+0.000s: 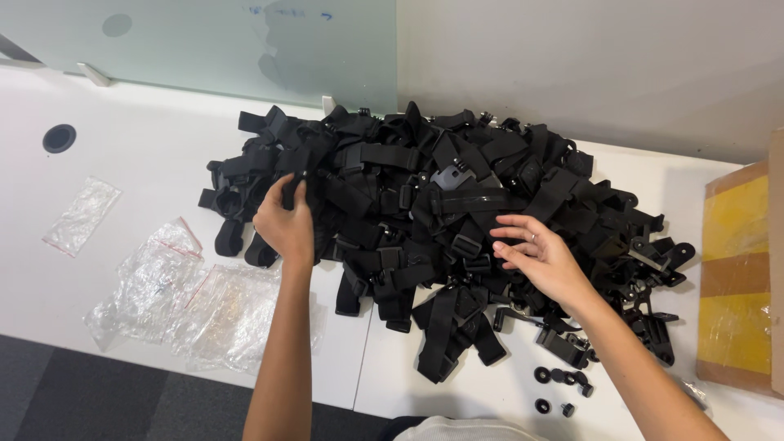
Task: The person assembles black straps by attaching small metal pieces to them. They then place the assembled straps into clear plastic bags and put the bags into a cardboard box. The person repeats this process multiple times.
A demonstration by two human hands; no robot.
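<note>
Black straps and buckles are lying heaped in a pile mid-table; the left hand is pinching a strap at the pile's left edge, while the right hand is hovering flat, fingers loosely spread. Clear plastic bags are lying left.

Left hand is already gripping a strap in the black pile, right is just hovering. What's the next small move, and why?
Probably lift the left hand slightly to tease its strap free while the open right hand presses the pile down: the straps look tangled.
</note>
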